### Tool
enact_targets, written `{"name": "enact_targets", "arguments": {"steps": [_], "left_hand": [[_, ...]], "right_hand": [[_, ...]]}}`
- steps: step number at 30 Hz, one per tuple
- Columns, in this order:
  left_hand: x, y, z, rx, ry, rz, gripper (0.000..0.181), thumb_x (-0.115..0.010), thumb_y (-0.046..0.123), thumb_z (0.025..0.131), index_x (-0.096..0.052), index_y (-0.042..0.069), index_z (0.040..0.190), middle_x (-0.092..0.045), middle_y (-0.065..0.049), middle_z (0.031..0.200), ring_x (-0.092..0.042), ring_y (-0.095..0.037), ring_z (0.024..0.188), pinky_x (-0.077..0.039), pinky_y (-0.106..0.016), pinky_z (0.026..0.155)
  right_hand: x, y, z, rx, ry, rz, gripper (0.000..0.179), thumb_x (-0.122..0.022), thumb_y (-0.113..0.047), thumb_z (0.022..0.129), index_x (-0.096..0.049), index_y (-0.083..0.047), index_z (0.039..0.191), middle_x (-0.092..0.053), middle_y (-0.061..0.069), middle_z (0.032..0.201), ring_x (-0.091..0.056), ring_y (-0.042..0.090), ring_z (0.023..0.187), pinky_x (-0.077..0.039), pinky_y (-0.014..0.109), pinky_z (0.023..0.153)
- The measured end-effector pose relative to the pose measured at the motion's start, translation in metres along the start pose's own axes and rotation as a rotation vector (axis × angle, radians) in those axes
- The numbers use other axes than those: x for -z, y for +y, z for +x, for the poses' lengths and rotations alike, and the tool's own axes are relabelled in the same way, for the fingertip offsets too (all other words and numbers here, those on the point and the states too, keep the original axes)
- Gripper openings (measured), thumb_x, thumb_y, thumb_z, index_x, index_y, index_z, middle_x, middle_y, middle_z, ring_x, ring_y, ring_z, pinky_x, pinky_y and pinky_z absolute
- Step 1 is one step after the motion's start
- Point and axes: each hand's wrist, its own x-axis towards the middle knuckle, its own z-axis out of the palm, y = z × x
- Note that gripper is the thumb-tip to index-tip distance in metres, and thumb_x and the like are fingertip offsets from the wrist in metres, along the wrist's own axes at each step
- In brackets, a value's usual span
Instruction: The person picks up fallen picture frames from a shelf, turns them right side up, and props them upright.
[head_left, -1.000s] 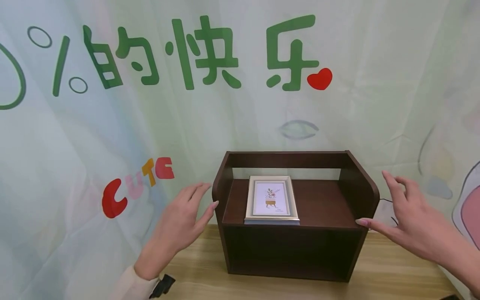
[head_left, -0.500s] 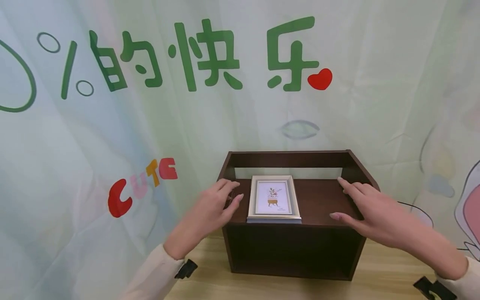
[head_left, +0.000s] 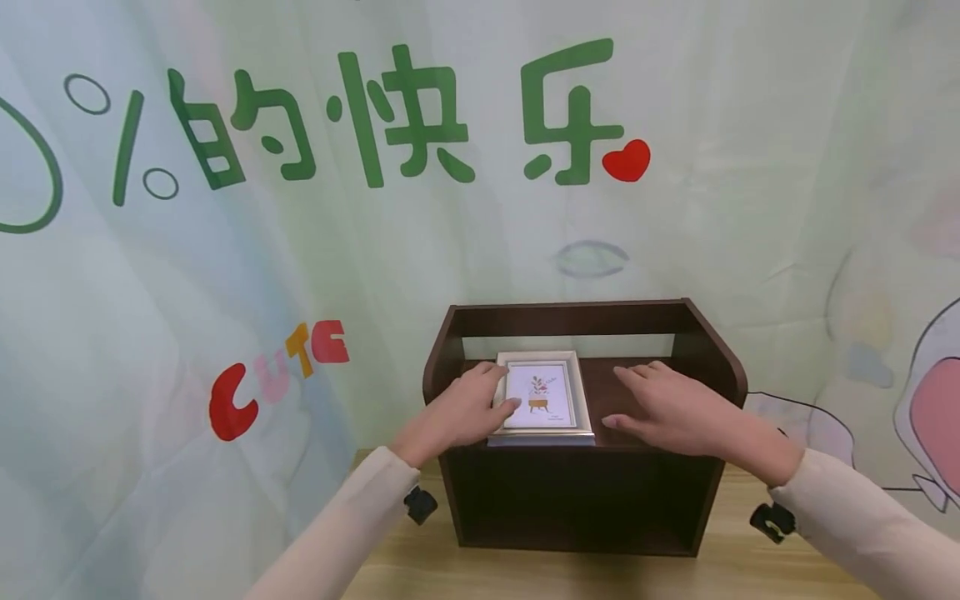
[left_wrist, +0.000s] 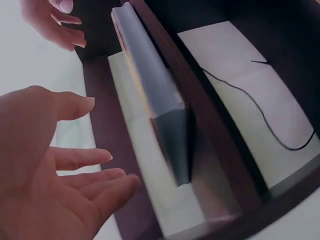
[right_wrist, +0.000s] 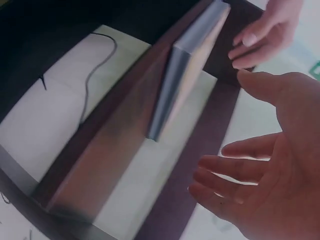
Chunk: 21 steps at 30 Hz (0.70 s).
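A picture frame [head_left: 542,398] with a pale gold border and a plant print lies face up on the upper board of a dark brown desk shelf [head_left: 570,318], left of its middle. My left hand [head_left: 465,407], fingers extended, hovers over the frame's left side; in the left wrist view a gap shows between this hand [left_wrist: 65,185] and the frame [left_wrist: 150,70]. To the frame's right hovers my right hand [head_left: 675,410], fingers loosely spread and holding nothing. The right wrist view shows it [right_wrist: 270,155] apart from the frame [right_wrist: 182,75].
The shelf stands on a light wooden table [head_left: 555,579] against a printed curtain [head_left: 420,242]. Side panels and a back rail [head_left: 570,318] bound its upper board. A thin black cord [left_wrist: 240,90] shows through the lower compartment.
Both hands have moved inward from outside the shelf's side panels to above its upper board, closing in on the frame from either side. The frame has stayed in its place.
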Motion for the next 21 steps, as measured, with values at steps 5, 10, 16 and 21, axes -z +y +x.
{"name": "enact_targets", "arguments": {"steps": [5,10,16,21], "left_hand": [[-0.019,-0.003,0.016,0.065,0.062,-0.055,0.055,-0.059,0.035,0.106,-0.055,0.001,0.149,-0.058,-0.019,0.152,-0.057,-0.034,0.141,-0.048,-0.054,0.117],[-0.037,-0.008,0.030,0.137,0.135,-0.104,0.052,-0.059,0.033,0.106,-0.059,-0.001,0.145,-0.063,-0.019,0.147,-0.062,-0.032,0.134,-0.052,-0.051,0.113],[-0.045,-0.014,0.036,0.218,0.154,-0.128,0.051,-0.060,0.033,0.106,-0.061,-0.004,0.142,-0.066,-0.021,0.138,-0.066,-0.029,0.118,-0.057,-0.048,0.102],[-0.048,-0.020,0.037,0.239,0.165,-0.153,0.040,-0.060,0.031,0.106,-0.067,-0.002,0.128,-0.069,-0.015,0.112,-0.062,-0.022,0.090,-0.055,-0.038,0.078]], "right_hand": [[-0.019,0.000,0.020,-0.036,-0.071,0.066,0.075,-0.067,-0.049,0.101,-0.053,0.008,0.147,-0.061,0.029,0.146,-0.063,0.043,0.133,-0.054,0.058,0.107],[-0.036,0.004,0.037,-0.101,-0.121,0.144,0.078,-0.063,-0.050,0.103,-0.047,0.008,0.152,-0.055,0.029,0.153,-0.059,0.043,0.139,-0.051,0.059,0.111],[-0.049,0.003,0.055,-0.133,-0.159,0.204,0.079,-0.063,-0.048,0.104,-0.043,0.010,0.154,-0.053,0.029,0.155,-0.059,0.042,0.139,-0.050,0.058,0.113],[-0.055,0.000,0.063,-0.132,-0.166,0.242,0.075,-0.063,-0.045,0.104,-0.045,0.007,0.154,-0.059,0.025,0.151,-0.068,0.032,0.121,-0.055,0.055,0.107]]}}
